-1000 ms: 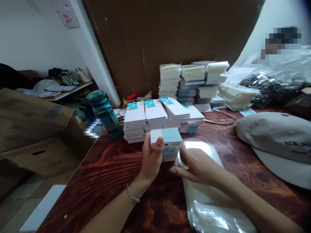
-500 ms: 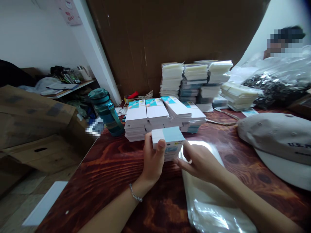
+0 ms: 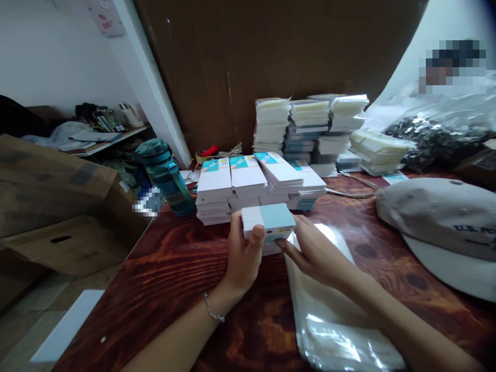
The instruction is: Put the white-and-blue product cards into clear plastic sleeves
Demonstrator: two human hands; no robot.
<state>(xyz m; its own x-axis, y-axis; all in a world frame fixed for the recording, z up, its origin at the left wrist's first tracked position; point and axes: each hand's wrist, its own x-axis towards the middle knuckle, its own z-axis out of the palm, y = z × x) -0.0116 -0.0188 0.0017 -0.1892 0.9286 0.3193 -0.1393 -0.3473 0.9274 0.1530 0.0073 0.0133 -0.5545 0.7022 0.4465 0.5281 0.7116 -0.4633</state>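
Observation:
A thick stack of printed cards (image 3: 267, 217), white and light blue on top, is held above the table by both hands. My left hand (image 3: 244, 253) wraps its left end, thumb pressed on the near face. At the right end my right hand (image 3: 315, 253) pinches the stack, its thumb on the near face and its fingers partly hidden behind. Beyond it stand piles of similar white-and-blue cards (image 3: 248, 175). Under my right forearm lies a pile of clear plastic sleeves (image 3: 333, 320).
A teal water bottle (image 3: 165, 178) stands left of the card piles. Tall stacks of packed sleeves (image 3: 271, 124) rise at the back. A grey cap (image 3: 437, 222) lies on the right. Cardboard boxes (image 3: 58, 196) sit beyond the table's left edge. Another person is at back right.
My right hand has moved slightly up along the stack's right end, its thumb now higher on the near face. My left hand keeps its hold. The view has shifted slightly.

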